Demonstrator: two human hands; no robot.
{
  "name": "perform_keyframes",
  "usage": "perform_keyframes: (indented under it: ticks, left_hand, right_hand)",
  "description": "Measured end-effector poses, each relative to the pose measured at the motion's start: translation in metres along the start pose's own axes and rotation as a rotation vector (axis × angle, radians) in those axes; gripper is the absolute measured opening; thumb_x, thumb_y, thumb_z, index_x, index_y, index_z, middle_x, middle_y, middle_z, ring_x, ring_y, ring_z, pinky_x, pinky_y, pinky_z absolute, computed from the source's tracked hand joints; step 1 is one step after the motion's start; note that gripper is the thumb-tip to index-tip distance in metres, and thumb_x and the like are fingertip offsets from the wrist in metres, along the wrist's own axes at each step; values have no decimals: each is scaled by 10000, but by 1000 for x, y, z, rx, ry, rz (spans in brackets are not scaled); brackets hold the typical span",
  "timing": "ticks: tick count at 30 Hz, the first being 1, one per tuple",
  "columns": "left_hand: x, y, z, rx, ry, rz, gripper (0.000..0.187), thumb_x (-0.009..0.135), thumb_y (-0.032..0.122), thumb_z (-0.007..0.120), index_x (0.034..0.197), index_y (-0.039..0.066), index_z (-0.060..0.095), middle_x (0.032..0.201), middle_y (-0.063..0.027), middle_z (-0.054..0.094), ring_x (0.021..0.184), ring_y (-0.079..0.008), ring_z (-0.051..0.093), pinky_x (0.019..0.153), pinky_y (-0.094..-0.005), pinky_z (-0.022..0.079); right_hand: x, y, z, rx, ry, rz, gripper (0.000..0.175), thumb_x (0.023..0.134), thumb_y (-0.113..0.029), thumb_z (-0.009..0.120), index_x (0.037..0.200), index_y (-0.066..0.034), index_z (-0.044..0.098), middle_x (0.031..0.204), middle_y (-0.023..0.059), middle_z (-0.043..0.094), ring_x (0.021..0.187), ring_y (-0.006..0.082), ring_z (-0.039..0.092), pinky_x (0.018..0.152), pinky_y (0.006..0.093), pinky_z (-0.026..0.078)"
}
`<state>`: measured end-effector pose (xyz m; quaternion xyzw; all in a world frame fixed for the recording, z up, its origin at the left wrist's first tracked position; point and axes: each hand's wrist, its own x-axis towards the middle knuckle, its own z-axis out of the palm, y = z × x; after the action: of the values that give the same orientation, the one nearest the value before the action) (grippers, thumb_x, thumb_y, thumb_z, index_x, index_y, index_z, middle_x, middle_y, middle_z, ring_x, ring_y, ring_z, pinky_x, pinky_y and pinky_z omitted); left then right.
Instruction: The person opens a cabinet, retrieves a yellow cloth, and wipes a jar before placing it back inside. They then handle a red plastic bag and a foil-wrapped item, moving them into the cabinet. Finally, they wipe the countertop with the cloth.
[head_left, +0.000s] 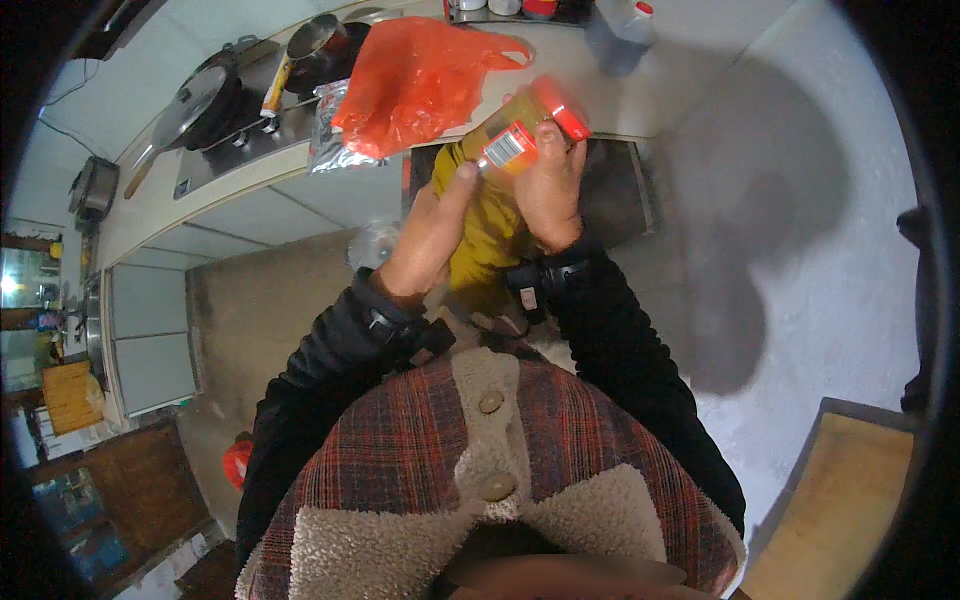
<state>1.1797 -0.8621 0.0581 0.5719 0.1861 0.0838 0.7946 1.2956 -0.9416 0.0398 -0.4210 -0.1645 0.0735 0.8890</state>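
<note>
A clear jar (487, 135) with a red lid (559, 109) is tilted in front of me. Its contents look yellowish, and its label carries a printed code. My left hand (431, 232) grips the lower end, thumb along the side. Just below the lid, my right hand (551, 184) is wrapped around the jar, its thumb near the lid's edge. Yellow material (484, 232) shows below the jar between my forearms; I cannot tell whether it is cloth or a bag. Behind the jar, a red plastic bag (420, 82) lies on the counter (517, 45).
Left of the bag are a silvery packet (330, 135), a dark saucepan (319, 52) and a lidded frying pan (199, 105) on the gas stove (225, 154). A bottle of dark liquid (622, 37) stands at the back right. A wooden board (832, 510) is at lower right.
</note>
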Motion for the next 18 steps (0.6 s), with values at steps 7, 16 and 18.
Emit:
perform_keyframes:
  ticks: [7, 16, 18]
  left_hand:
    - [4, -6, 16, -134, -97, 21, 402, 988, 317, 478, 1195, -21, 544, 1101, -73, 623, 957, -156, 607, 845, -290, 483]
    - [106, -14, 4, 64, 97, 259, 288, 966, 207, 527, 1138, -22, 555, 1053, -58, 604, 925, -142, 571, 822, -300, 476]
    - [148, -13, -1, 195, 71, 409, 243, 960, 175, 537, 1115, -9, 566, 1006, -40, 605, 890, -121, 558, 798, -289, 476]
  right_hand:
    - [10, 10, -58, -25, 34, -45, 512, 835, -99, 644, 1279, -11, 402, 1166, 86, 540, 1044, 175, 543, 937, 344, 444]
    - [3, 31, -125, -40, 287, 267, 518, 863, -129, 652, 1288, -29, 372, 1190, 110, 535, 1013, 212, 587, 840, 341, 515]
    - [6, 34, -139, -33, 340, 258, 465, 880, -158, 633, 1269, -33, 411, 1164, 99, 553, 1012, 209, 586, 853, 344, 503]
